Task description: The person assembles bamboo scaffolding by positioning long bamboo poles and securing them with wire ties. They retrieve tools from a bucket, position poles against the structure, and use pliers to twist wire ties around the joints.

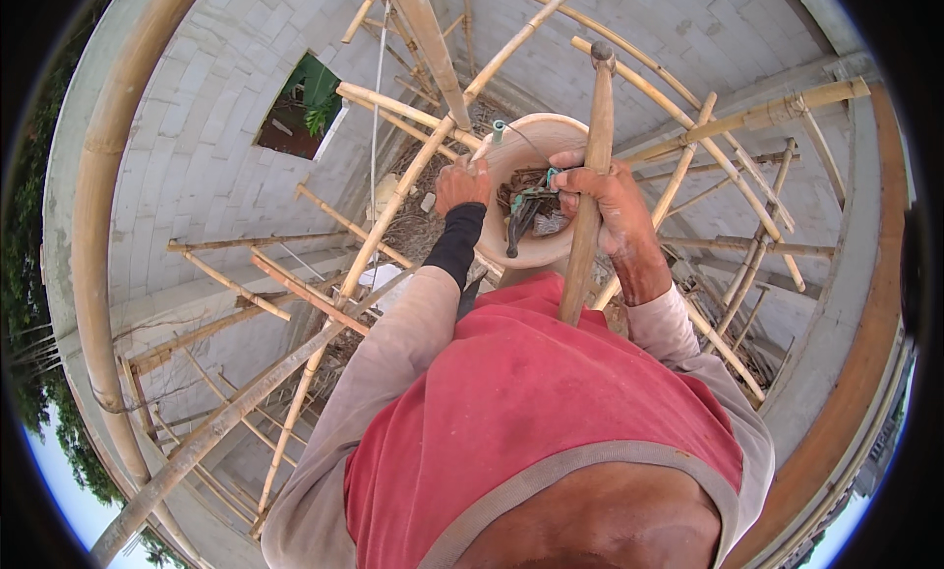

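Pale bucket located just beyond the wearer's red shirt, between the hands. Contents: a dark tool, kind not determinable, lying among brown scraps and debris. A green grip sits on the bucket's thin wire handle at the far left rim.

Left hand: at the bucket's left rim; whether its fingers are clamped there cannot be told. A black wristband covers that wrist. Right hand: closed around a wooden pole, which stands across the bucket's right side, its near end by the shirt. A small teal item shows at the fingertips. The hands are apart.

Surroundings: bamboo scaffolding on both sides; grey block walls beyond. Far left, a window opening shows green leaves. On the near left, a thick bamboo pole curves along the edge.
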`<state>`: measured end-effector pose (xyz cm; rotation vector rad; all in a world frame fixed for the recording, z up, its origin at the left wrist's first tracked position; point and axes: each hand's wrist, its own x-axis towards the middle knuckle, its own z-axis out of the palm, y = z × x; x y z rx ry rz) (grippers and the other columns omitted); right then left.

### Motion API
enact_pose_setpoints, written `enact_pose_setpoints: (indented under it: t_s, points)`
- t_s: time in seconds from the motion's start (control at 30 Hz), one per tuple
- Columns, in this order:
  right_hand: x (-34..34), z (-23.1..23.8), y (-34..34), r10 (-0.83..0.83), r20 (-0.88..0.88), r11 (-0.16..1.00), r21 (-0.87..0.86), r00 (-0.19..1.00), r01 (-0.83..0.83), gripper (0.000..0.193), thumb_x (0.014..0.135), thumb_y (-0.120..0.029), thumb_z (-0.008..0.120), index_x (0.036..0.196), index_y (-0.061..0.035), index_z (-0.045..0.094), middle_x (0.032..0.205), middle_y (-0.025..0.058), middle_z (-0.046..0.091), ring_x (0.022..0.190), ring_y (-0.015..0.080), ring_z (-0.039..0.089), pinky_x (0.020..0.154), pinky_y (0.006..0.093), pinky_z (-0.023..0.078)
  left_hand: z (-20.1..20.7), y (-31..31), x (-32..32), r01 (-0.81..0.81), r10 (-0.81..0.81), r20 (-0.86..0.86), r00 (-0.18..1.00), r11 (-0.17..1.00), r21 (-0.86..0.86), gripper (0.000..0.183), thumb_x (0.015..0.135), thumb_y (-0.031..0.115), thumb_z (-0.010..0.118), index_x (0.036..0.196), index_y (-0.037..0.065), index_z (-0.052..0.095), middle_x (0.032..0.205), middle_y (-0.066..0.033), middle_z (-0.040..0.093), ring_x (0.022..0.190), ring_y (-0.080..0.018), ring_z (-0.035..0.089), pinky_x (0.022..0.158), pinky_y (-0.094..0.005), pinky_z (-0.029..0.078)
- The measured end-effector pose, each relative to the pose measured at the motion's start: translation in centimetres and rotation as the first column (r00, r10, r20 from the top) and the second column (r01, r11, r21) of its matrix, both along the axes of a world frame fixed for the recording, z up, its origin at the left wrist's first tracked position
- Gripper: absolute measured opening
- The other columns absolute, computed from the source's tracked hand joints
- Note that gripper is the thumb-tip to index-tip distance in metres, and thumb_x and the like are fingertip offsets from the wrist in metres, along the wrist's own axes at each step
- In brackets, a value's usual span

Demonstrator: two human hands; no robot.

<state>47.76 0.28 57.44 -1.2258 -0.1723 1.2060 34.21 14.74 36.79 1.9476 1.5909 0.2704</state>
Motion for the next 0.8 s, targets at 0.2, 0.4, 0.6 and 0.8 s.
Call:
enact_pose_setpoints:
  t_s: [0.2,0.4,0.6,0.8]
  points:
    - [0.5,-0.3,-0.6,-0.041,0.007,0.999,-0.01,0.999,0.041,0.034,0.078,0.003,0.07,0.11,0.0102,0.062,0.078,0.0105,0.066,0.059,0.0106,0.054,0.053,0.0233,0.043,2.4,-1.0,1.4,-0.02,0.02,-0.068,0.998,1.0,-0.001,0.058,0.094,0.057,0.049,0.116,0.008,0.071,0.115,-0.0229,0.066,0.111,-0.0399,0.06,0.096,-0.0514,0.048]
    - [0.1,0.4,-0.6,-0.025,0.011,1.0,-0.012,1.0,0.025,0.037,0.074,-0.001,0.068,0.11,0.0085,0.061,0.078,0.0094,0.064,0.06,0.0116,0.053,0.053,0.0268,0.04,0.3,-1.3,1.4,0.045,-0.028,-0.1,0.995,0.983,0.178,0.062,0.095,0.059,0.049,0.107,0.002,0.071,0.099,-0.0227,0.067,0.104,-0.0393,0.061,0.091,-0.0509,0.049]
    - [0.2,0.3,-0.8,-0.044,0.011,0.999,-0.007,0.999,0.044,0.035,0.076,0.001,0.068,0.109,0.0093,0.061,0.079,0.01,0.064,0.059,0.011,0.053,0.053,0.0251,0.041,-1.6,-0.7,1.1,0.062,-0.055,-0.048,0.997,0.986,0.155,0.068,0.094,0.061,0.051,0.105,-0.003,0.07,0.097,-0.0262,0.066,0.1,-0.042,0.06,0.092,-0.0511,0.046]
    - [0.2,0.0,-0.8,-0.065,-0.014,0.998,0.005,0.998,0.065,0.032,0.078,0.005,0.07,0.108,0.0105,0.063,0.08,0.0103,0.064,0.058,0.0099,0.054,0.052,0.0224,0.043,-3.1,-0.8,0.5,0.043,-0.061,0.083,0.995,0.978,0.206,0.069,0.09,0.061,0.059,0.108,-0.005,0.068,0.1,-0.0283,0.065,0.097,-0.0441,0.06,0.094,-0.0518,0.045]
